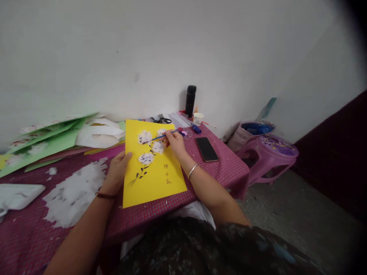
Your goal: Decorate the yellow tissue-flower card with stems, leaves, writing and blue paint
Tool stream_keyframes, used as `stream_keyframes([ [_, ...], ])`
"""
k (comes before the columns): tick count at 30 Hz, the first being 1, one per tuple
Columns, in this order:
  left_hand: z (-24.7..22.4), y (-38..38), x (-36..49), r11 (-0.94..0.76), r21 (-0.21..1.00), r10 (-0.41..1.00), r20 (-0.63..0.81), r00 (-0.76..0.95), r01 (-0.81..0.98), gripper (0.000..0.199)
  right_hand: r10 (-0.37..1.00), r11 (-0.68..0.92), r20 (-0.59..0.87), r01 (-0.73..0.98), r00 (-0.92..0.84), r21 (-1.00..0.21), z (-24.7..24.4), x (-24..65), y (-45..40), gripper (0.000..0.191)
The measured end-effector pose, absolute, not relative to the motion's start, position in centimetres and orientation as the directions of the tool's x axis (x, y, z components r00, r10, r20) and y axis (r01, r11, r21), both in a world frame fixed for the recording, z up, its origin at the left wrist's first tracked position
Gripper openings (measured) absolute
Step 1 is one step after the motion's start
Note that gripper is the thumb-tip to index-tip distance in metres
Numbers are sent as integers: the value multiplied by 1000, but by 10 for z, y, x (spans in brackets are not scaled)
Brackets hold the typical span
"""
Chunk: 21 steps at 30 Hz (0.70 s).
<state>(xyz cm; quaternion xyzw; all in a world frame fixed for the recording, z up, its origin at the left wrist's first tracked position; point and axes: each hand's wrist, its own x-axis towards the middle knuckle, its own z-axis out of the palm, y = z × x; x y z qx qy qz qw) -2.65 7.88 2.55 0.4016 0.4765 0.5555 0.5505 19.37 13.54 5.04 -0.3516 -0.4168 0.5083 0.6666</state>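
A yellow sheet (156, 187) lies tilted on the table in front of me, with white paper flowers (146, 158), a dark painted stem and leaves, and a few written characters. My left hand (119, 170) grips the sheet's left edge, thumb on top and the fingers behind it. In my right hand (174, 143) is a thin blue paintbrush (160, 136), held like a pen. Its tip points left, at or just above the upper left flower; whether it touches cannot be told.
White paper scraps (76, 193) lie left on the checked tablecloth (229, 168). Green sheets (57, 139) are stacked behind. Scissors (163, 120), a black bottle (190, 100), a paper cup (198, 118) and a phone (207, 149) lie farther back and right. A pink stool (269, 158) stands beyond the table's edge.
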Motion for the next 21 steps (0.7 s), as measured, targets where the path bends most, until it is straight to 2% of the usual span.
stream_keyframes([
  [9, 24, 83, -30, 75, 961, 993, -95, -64, -266, 32, 937, 332, 261, -364, 230, -870, 46, 202, 145, 19],
  [17, 33, 79, -29, 131, 956, 990, -141, -21, -264, 23, 953, 298, 257, -356, 159, -886, 45, 205, 147, 23],
  [21, 36, 78, -29, 157, 958, 986, -166, -21, -239, 20, 936, 332, 263, -347, 233, -877, 47, 209, 148, 24],
])
